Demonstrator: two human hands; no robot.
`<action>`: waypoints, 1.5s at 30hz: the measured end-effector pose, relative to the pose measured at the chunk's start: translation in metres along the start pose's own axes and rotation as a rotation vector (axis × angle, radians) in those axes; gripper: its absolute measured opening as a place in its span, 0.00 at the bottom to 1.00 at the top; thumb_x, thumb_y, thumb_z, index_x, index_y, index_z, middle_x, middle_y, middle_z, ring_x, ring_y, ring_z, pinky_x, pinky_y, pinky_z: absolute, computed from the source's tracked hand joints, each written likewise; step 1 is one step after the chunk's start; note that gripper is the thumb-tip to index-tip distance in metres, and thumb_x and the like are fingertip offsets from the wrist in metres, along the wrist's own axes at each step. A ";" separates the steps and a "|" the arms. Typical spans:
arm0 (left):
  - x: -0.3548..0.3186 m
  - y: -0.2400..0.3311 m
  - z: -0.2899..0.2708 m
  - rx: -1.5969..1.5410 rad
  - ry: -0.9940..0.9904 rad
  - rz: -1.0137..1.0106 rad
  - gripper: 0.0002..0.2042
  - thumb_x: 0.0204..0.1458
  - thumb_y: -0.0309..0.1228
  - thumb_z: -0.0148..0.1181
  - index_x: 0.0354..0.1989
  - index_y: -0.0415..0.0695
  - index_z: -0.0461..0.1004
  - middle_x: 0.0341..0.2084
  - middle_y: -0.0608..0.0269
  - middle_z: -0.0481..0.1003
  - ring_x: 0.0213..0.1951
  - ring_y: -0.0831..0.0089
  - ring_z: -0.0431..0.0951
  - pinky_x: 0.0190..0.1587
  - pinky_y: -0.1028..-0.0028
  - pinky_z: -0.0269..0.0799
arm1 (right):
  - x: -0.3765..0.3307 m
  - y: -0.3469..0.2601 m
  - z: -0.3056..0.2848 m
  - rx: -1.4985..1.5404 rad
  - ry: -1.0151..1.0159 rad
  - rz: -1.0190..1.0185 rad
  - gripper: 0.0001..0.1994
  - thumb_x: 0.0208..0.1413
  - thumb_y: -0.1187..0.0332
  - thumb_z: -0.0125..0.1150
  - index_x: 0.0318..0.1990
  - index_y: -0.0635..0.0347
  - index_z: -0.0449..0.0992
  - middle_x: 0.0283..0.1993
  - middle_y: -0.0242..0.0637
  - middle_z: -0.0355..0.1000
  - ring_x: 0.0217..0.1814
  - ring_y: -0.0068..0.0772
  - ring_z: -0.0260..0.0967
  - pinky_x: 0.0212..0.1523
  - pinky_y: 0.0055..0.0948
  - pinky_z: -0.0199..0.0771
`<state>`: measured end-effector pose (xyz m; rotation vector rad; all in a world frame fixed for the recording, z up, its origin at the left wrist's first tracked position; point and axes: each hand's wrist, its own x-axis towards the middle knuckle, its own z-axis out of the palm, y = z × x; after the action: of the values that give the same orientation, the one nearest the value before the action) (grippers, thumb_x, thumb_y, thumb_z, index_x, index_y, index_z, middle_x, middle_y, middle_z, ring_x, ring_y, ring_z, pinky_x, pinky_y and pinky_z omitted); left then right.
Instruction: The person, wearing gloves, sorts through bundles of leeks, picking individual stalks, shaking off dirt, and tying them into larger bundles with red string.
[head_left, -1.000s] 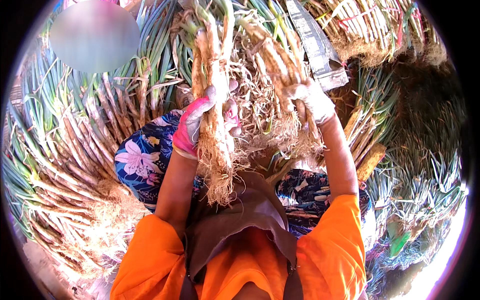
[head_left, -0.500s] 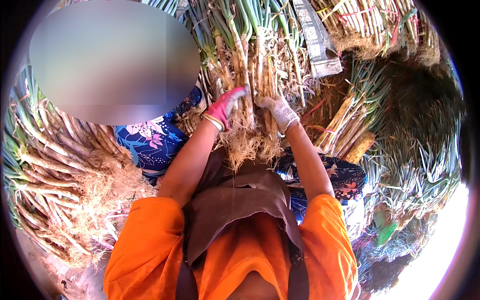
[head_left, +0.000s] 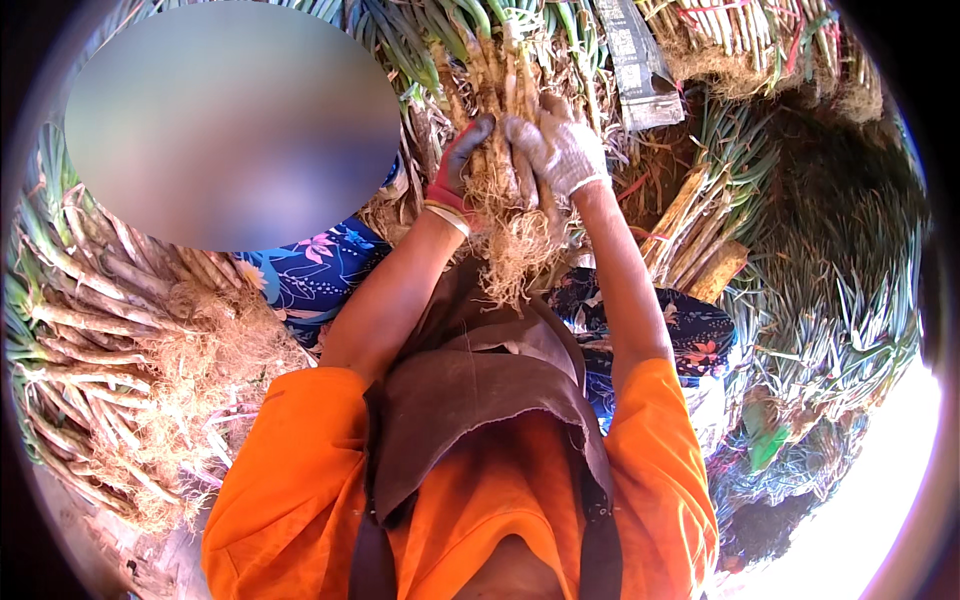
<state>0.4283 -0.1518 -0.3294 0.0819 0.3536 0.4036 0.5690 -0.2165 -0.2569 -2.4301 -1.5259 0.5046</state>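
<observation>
From the head view we see our left hand [head_left: 458, 165], in a red and grey glove, and our right hand [head_left: 558, 150], in a white knit glove, both closed around a bunch of green onions [head_left: 505, 110] held up in the far middle, its pale roots [head_left: 515, 250] hanging down toward us. Just right of the bunch lies a flat grey printed strip [head_left: 632, 55]. A heap of onions [head_left: 110, 350] lies at the near left, and tied bundles [head_left: 700, 225] at the right.
</observation>
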 end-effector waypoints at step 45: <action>-0.035 -0.088 -0.039 1.397 -0.223 -0.196 0.27 0.57 0.44 0.58 0.62 0.44 0.65 0.59 0.58 0.69 0.59 0.66 0.68 0.60 0.69 0.63 | -0.028 -0.023 0.015 0.105 -0.451 0.239 0.63 0.34 0.58 0.74 0.68 0.78 0.30 0.59 0.68 0.62 0.56 0.55 0.68 0.59 0.34 0.70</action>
<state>0.4176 -0.2464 -0.3674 1.4328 0.3616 -0.1147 0.5327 -0.2316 -0.2573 -2.5428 -1.3099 1.2170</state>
